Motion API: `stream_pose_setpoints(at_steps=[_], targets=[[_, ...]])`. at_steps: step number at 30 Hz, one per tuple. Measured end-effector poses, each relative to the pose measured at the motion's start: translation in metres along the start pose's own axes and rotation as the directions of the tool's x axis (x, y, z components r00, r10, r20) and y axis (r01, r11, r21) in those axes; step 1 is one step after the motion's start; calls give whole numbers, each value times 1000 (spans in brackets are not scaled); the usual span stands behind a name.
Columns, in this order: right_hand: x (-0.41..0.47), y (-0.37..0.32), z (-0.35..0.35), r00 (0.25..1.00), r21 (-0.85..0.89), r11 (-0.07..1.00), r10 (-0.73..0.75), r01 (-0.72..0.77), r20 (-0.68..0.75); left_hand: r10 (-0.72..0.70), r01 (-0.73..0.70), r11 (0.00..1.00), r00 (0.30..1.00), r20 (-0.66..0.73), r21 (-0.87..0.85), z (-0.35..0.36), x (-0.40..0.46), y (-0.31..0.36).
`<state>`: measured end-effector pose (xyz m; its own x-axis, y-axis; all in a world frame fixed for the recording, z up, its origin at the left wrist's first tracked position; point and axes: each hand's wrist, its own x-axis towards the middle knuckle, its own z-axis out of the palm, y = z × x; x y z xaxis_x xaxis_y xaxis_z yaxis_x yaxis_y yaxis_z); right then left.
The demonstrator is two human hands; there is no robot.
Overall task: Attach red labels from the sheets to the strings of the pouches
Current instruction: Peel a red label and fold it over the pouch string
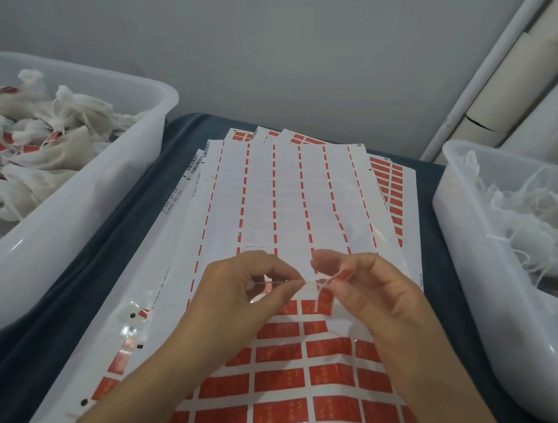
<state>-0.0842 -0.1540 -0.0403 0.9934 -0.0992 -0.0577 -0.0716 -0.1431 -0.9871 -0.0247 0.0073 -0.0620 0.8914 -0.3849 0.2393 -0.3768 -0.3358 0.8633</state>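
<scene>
Just below the frame's centre, we pinch a thin white string taut between our left hand and right hand, whose fingertips also pinch a small red label, light, limp and sticky, best held by its edges.

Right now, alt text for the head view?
Left hand and right hand pinch a thin string taut above a label sheet whose red labels remain only near the person. Pouch-filled white bins sit either side.
</scene>
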Motion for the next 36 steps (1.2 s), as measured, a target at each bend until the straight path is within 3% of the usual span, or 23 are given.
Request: stream_pose_setpoints(at_steps=[9, 31, 36], targets=[[6, 13, 6, 999, -295, 955, -34, 21, -38, 32, -32, 999, 999, 24, -2, 1, -1, 4], [7, 15, 9, 988, -414, 907, -128, 81, -88, -19, 21, 1000, 996, 85, -23, 2, -2, 6], [7, 7, 7, 970, -312, 948, -136, 68, -201, -206, 220, 915, 975, 78, -339, -5, 2, 7]])
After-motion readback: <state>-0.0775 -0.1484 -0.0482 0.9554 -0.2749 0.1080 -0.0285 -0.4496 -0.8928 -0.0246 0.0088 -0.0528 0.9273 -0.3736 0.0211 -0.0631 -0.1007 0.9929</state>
